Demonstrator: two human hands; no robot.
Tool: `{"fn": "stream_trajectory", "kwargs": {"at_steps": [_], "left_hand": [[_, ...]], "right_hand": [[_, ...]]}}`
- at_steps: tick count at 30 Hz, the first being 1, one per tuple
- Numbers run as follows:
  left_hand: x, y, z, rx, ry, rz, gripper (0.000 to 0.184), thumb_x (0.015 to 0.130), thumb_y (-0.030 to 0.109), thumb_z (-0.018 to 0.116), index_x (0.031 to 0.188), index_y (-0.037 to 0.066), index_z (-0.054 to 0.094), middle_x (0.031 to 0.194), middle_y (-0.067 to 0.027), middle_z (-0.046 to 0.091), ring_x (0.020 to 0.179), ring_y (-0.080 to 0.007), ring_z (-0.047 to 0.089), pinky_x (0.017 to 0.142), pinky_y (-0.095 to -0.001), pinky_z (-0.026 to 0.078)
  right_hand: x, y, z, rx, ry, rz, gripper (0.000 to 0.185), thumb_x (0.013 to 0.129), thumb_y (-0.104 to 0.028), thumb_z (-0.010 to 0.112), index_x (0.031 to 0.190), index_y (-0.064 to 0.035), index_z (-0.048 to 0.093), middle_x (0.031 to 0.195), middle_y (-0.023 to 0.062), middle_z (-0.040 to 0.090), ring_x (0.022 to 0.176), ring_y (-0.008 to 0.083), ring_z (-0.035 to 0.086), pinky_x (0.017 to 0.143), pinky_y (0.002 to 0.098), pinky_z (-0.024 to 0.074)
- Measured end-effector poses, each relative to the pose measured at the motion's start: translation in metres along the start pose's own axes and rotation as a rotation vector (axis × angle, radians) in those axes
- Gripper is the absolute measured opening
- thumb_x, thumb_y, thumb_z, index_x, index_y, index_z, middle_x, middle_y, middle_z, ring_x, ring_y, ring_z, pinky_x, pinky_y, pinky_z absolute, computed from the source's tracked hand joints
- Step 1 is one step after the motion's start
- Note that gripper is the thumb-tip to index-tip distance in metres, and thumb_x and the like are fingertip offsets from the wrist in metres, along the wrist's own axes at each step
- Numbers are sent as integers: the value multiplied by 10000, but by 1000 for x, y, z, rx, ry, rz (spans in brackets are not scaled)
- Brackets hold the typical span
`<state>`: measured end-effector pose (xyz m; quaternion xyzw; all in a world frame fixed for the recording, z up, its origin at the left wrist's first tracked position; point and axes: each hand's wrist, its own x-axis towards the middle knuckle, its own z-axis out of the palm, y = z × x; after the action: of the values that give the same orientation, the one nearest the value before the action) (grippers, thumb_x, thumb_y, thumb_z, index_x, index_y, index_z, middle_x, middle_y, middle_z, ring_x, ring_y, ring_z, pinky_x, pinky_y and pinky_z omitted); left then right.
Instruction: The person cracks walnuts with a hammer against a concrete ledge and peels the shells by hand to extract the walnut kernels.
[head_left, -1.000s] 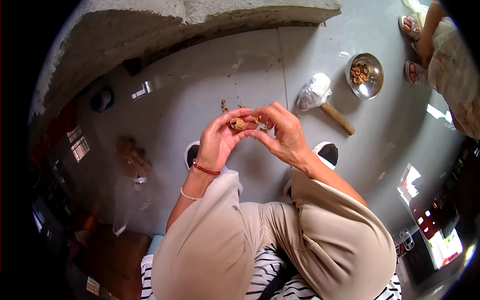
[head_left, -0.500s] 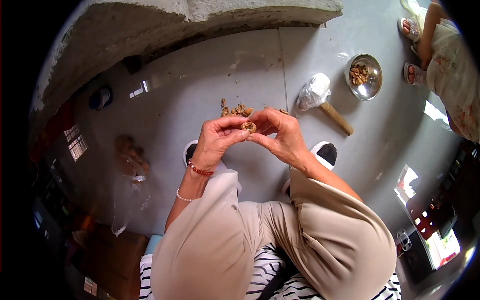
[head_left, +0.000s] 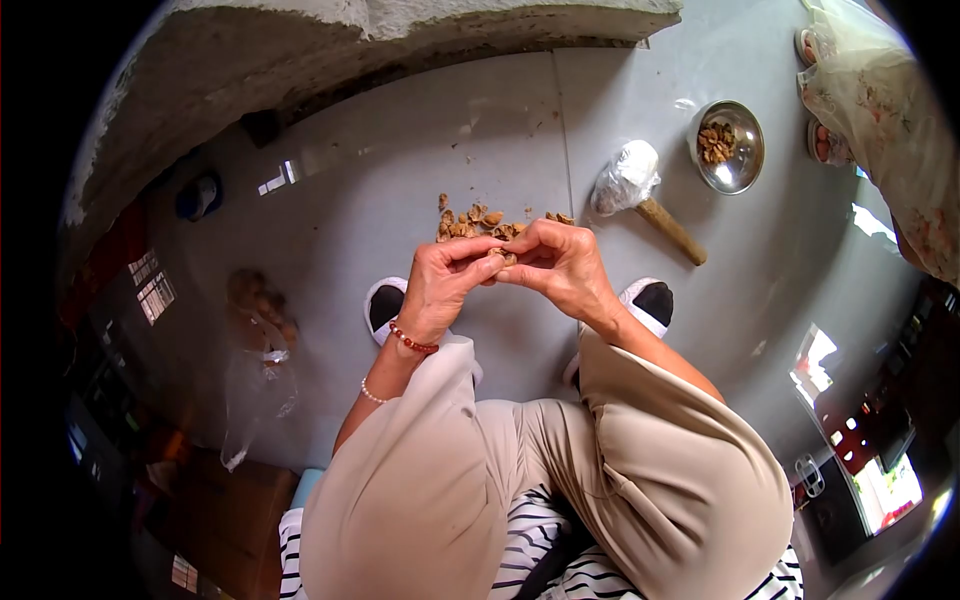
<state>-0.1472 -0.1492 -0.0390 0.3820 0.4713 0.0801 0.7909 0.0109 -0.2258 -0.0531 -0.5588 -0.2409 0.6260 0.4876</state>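
A partly opened walnut [head_left: 503, 257] is pinched between the fingertips of both hands, above the floor between the shoes. My left hand [head_left: 436, 284], with a red bead bracelet at the wrist, holds it from the left. From the right, my right hand [head_left: 567, 272] grips it with thumb and fingers; part of the nut is hidden by them. Broken walnut shells [head_left: 475, 217] lie on the floor just beyond my fingers. A hammer with its head wrapped in plastic [head_left: 628, 180] rests to the right, its wooden handle pointing down and right.
A metal bowl [head_left: 745, 150] with walnut kernels stands beyond the hammer. At the left lies a clear plastic bag [head_left: 262, 375] with brown round things in it. A rough concrete block [head_left: 330, 60] spans the top left. Another person in a pale floral garment [head_left: 890, 150] is at the upper right.
Both hands have come together, with the walnut now between their fingertips and largely covered. More shells show beyond the hands. The other person's arm is no longer visible, and the pale garment covers more of that side.
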Motion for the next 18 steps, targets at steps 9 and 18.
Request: {"fn": "stream_trajectory", "kwargs": {"at_steps": [9,18], "left_hand": [[0,-4,-9,-129,-18,-138,255,886,115,599,1098,-25,621,934,-55,651,769,-87,589,742,-224,500],[4,1,-13,-323,-94,-179,312,924,170,553,1162,-32,570,983,-68,646,792,-77,609,756,-208,517]], "right_hand": [[-2,5,-4,96,-18,62,152,726,44,722,810,59,596,791,106,661,768,152,660,683,248,547],[2,-7,-15,157,-56,157,195,738,68,697,913,42,614,909,114,664,821,161,650,767,274,542]]}}
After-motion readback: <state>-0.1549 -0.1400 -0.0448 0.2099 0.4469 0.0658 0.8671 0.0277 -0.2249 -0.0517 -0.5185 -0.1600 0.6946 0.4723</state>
